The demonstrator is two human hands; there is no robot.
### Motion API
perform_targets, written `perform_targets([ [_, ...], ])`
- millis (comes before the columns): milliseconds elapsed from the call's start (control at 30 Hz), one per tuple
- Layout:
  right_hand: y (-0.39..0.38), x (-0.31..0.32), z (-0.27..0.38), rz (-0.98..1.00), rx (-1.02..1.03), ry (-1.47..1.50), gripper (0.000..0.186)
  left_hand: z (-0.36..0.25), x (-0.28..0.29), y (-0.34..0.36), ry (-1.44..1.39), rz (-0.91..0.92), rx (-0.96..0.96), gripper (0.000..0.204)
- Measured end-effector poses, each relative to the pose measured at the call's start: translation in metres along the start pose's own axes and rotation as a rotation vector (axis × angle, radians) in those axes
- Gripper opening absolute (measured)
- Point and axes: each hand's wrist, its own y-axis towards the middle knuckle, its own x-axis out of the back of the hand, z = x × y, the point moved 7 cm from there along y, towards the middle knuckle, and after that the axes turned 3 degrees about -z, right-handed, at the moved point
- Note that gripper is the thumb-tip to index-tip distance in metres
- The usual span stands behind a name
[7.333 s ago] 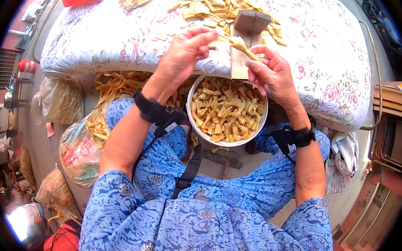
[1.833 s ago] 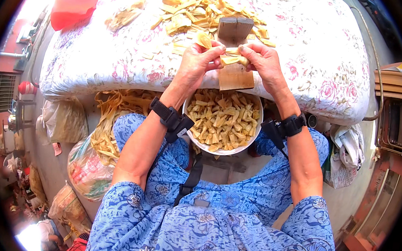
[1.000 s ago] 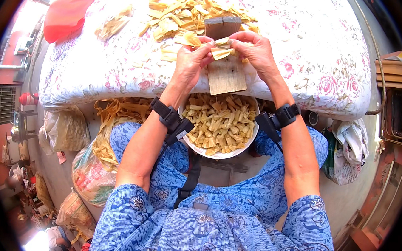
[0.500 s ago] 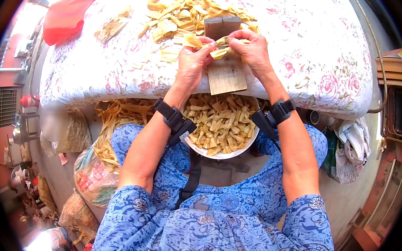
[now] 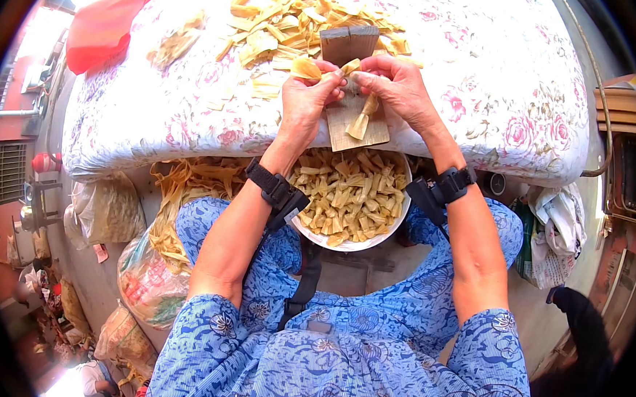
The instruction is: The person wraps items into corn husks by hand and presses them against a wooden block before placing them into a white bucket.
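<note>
My left hand (image 5: 311, 95) is closed in a pinch on a pale yellow strip (image 5: 305, 69), its flared end above the thumb. My right hand (image 5: 390, 85) pinches a small yellow piece (image 5: 351, 66) close to my left fingertips. A knotted yellow piece (image 5: 361, 120) hangs or lies below my right fingers over a wooden board (image 5: 342, 134), which has a dark upright block (image 5: 348, 42) at its far end. A loose pile of yellow strips (image 5: 285, 18) lies behind it. Under my wrists, a white basin (image 5: 398, 216) holds several short knotted pieces.
The floral-covered bed (image 5: 499, 100) carries a red bag (image 5: 100, 26). Long strips (image 5: 171, 219) and plastic bags (image 5: 106, 204) sit low at left, white bags (image 5: 553, 220) at right. A metal rail (image 5: 602, 139) edges the bed. A dark-clad person's limb (image 5: 586, 339) shows lower right.
A knotted piece that was between my fingertips now sits lower, over the board. My hands stay close together. A dark-clad person has appeared at the lower right.
</note>
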Motion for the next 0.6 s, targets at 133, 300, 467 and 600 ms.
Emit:
perform_targets([
  [133,0.005,-0.001,-0.005,-0.035,-0.002,0.026,0.016,-0.002,-0.002,-0.001,0.011,-0.013,-0.006,0.005],
  [300,0.007,-0.001,-0.004,-0.026,0.011,-0.131,0.019,-0.004,-0.002,0.0,0.011,0.002,-0.042,0.005],
  [467,0.011,-0.005,-0.004,-0.036,0.091,-0.119,0.022,-0.004,-0.001,0.002,0.05,-0.006,-0.036,0.006],
  [600,0.012,-0.003,-0.006,-0.08,0.085,-0.155,0.023,-0.005,-0.002,0.001,0.076,-0.008,-0.032,0.01],
])
